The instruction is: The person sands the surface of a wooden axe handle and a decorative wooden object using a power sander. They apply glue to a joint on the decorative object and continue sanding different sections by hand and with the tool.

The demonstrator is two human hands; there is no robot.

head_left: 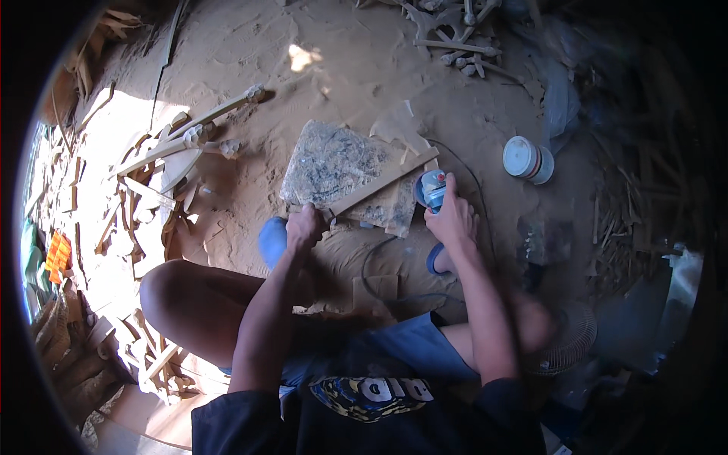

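My left hand (306,225) is closed around the near end of a long flat wooden strip (387,182). The strip slants up to the right over a worn, speckled block (330,159) lying on the dusty ground. In my right hand (455,220) is a small blue angle grinder (434,189), gripped by its body. Its round head is close to the far end of the strip; I cannot tell whether the two touch. Around the block's right side lies a thin pale offcut (400,125).
A dark cord (485,201) loops past my right forearm. Carved pale wooden pieces (178,152) are heaped at the left, with more (462,45) at the far right. A white tub (523,159) lies right of the grinder. A fan (572,337) stands by my right knee.
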